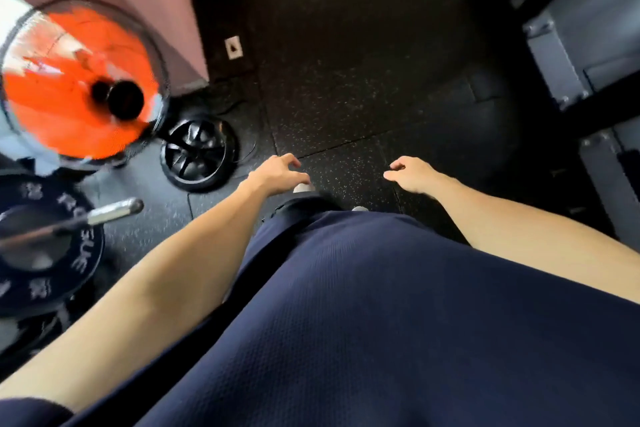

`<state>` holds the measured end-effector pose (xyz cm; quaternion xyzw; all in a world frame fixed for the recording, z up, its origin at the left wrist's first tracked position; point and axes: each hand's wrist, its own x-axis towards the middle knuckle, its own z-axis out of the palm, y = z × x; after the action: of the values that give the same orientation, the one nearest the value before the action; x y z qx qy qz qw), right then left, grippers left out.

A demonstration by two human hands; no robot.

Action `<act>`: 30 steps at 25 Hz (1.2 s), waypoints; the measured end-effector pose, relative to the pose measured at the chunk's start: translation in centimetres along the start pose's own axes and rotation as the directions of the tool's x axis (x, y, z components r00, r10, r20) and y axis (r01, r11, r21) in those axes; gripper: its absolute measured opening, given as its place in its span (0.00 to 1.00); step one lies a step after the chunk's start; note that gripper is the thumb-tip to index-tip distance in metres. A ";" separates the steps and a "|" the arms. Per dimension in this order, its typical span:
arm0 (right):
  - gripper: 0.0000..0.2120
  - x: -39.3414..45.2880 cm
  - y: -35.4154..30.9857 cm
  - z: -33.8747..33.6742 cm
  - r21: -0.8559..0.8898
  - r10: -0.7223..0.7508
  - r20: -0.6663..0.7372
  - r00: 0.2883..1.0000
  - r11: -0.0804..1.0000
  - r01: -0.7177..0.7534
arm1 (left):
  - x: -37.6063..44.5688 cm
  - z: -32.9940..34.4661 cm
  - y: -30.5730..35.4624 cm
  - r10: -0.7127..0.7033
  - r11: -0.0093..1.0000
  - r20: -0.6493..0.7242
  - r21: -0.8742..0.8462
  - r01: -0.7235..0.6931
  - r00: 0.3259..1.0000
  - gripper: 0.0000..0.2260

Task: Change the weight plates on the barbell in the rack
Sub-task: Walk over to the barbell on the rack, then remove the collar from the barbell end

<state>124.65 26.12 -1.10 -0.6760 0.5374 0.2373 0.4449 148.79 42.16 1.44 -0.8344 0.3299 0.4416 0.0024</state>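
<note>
While both hands hang empty, the barbell sleeve (114,210) points right.

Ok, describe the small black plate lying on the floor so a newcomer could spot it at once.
Start at the orange plate at upper left. Just below and right of it, the small black plate lies flat on the rubber floor. Unlike the lettered black plate on its steel peg, it has spoke-like ribs and sits on no peg.

A fan (83,83) stands at far left, a small wheel (199,154) on the floor (363,97) just right of it, a weight plate (52,246) nearer, equipment frame (571,55) at right.
</note>
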 end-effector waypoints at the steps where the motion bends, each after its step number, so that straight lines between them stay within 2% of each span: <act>1: 0.23 0.2 0.0 -0.1 0.053 0.028 -0.029 0.999 0.998 -0.026 | 1.4 -1.3 0.8 0.041 0.998 0.027 0.052 -0.042 0.999 0.27; 4: 0.24 0.7 0.5 -0.2 0.168 0.108 -0.069 0.992 0.981 -0.095 | 5.4 -3.6 2.8 0.128 0.973 0.124 0.175 -0.148 0.984 0.30; 6: 0.25 0.7 0.9 0.0 0.295 0.207 -0.098 0.973 0.940 -0.170 | 8.5 -5.1 5.2 0.200 0.929 0.222 0.268 -0.257 0.954 0.36; 8: 0.25 0.2 0.8 0.2 0.401 0.290 -0.111 0.950 0.888 -0.225 | 11.2 -6.6 7.8 0.266 0.869 0.299 0.338 -0.362 0.917 0.38; 13: 0.26 -2.0 -0.2 1.8 0.643 0.439 -0.141 0.888 0.722 -0.255 | 13.9 -8.4 13.2 0.346 0.656 0.446 0.513 -0.553 0.825 0.29; 17: 0.28 -4.5 -0.1 4.7 0.772 0.549 -0.105 0.829 0.570 -0.279 | 14.7 -7.1 17.4 0.368 0.502 0.549 0.562 -0.658 0.750 0.29; 21: 0.30 -6.6 0.5 6.3 0.841 0.607 -0.104 0.788 0.477 -0.257 | 14.0 -5.4 20.6 0.393 0.387 0.620 0.558 -0.734 0.679 0.27; 27: 0.32 -9.7 3.5 2.0 0.883 0.657 -0.165 0.735 0.431 -0.187 | 11.7 -4.5 28.6 0.498 0.378 0.620 0.474 -0.795 0.606 0.26; 30: 0.33 -11.4 5.2 -3.4 0.872 0.668 -0.270 0.693 0.475 -0.118 | 10.3 -5.6 34.3 0.587 0.395 0.570 0.419 -0.818 0.575 0.26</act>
<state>115.71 28.95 7.89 -0.2830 0.8396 -0.1489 0.4391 137.94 8.06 7.12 -0.4661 0.7796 0.3888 0.1546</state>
